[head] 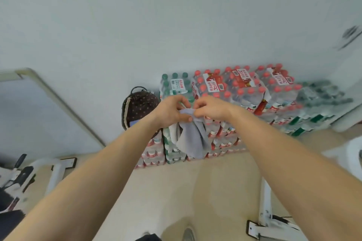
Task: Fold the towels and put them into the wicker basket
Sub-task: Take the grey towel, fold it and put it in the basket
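At the bottom of the frame we see 2 bare forearms (98, 182) reaching in from the lower left and lower right corners and meeting in the centre. Beneath them lies a beige floor (176, 191). The foot of a white metal stand (266, 211) shows at the lower right, and at the lower left there is blurred black and white gear (17, 178) that we cannot make out.

In the centre the left hand (172, 110) and the right hand (211, 109) sit side by side, nearly touching. Both have their fingers curled in, and each pinches the top edge of a grey-blue towel (193, 139) between thumb and fingers. The towel hangs from the 2 hands in loose, bunched folds, held in the air above the floor. A paler fold shows on its left side.

Behind the towel we see shrink-wrapped packs of bottled water stacked against the wall. The red-capped packs (244, 92) are right of centre and the green-capped packs (174, 84) just left of them. A brown dotted backpack (139, 107) sits left of the stack, partly hidden by the left wrist. A pale framed board (39, 113) stands at the left edge. The plain pale wall (156, 15) fills the upper half.
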`<state>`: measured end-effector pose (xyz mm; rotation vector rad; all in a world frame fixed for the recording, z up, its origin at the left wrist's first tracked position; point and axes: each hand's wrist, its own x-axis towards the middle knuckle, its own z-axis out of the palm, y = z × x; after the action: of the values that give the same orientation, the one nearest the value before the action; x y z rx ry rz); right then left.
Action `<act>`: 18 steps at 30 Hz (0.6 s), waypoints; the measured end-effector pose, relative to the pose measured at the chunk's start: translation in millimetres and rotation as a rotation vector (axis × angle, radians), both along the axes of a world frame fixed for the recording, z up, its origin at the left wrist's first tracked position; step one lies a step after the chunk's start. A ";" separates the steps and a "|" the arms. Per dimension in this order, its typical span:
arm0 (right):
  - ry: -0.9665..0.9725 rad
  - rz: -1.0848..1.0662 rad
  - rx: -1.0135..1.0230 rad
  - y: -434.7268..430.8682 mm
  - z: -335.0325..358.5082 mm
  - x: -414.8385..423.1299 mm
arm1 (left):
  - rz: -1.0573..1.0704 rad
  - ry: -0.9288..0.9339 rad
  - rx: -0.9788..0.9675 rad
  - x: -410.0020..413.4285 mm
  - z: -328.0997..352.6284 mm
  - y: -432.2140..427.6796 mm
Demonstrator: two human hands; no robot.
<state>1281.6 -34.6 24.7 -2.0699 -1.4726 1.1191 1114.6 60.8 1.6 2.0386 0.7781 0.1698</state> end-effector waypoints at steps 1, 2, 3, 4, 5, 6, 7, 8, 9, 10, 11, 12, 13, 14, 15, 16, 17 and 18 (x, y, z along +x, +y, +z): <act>-0.001 -0.014 0.007 -2.4 1.8 9.9 | -0.014 0.007 0.012 11.8 -1.7 0.2; -0.005 -0.026 0.014 -3.1 2.2 19.5 | -0.030 0.024 0.033 23.5 -3.6 0.6; -0.010 -0.030 0.017 -3.9 3.1 27.9 | -0.046 0.054 0.064 34.6 -5.6 1.5; -0.014 -0.030 0.024 -4.5 3.3 36.7 | -0.065 0.095 0.104 45.5 -8.1 3.6; -0.034 -0.023 0.030 -4.5 3.3 45.4 | -0.088 0.142 0.153 55.3 -10.3 7.2; -0.068 -0.013 0.033 -3.8 2.1 54.5 | -0.111 0.186 0.197 64.2 -12.8 12.0; -0.111 -0.005 0.025 -2.6 1.3 63.9 | -0.133 0.217 0.222 72.1 -14.6 17.7; -0.159 -0.003 0.021 -0.3 -1.3 74.6 | -0.146 0.232 0.222 79.1 -17.2 25.0; -0.210 -0.012 0.017 1.8 -3.1 85.2 | -0.153 0.235 0.210 85.3 -18.9 32.7; -0.262 -0.032 0.018 4.6 -4.7 95.9 | -0.156 0.233 0.201 91.2 -20.0 41.0; -0.299 -0.057 0.017 8.3 -6.3 106.7 | -0.159 0.227 0.201 96.6 -21.4 50.7; -0.320 -0.081 0.022 13.1 -7.9 117.4 | -0.159 0.215 0.200 102.0 -22.9 60.9; -0.314 -0.106 0.021 18.6 -8.3 126.8 | -0.151 0.193 0.189 107.3 -24.4 71.6; -0.294 -0.127 0.022 26.1 -8.9 135.6 | -0.127 0.163 0.160 112.4 -26.2 82.8; -0.274 -0.138 0.023 34.8 -9.6 143.8 | -0.091 0.131 0.120 117.4 -27.8 93.7; -0.263 -0.144 0.023 45.3 -11.4 152.5 | -0.055 0.101 0.081 122.7 -29.0 104.0; -0.259 -0.148 0.016 56.6 -12.3 159.9 | -0.028 0.075 0.055 128.0 -30.2 114.0; -0.255 -0.153 0.008 68.3 -13.6 167.3 | -0.013 0.049 0.040 133.0 -31.1 123.1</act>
<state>1448.9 33.6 11.1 -2.3445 -1.3948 0.8139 1247.5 183.9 -29.5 2.0924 0.7978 0.1294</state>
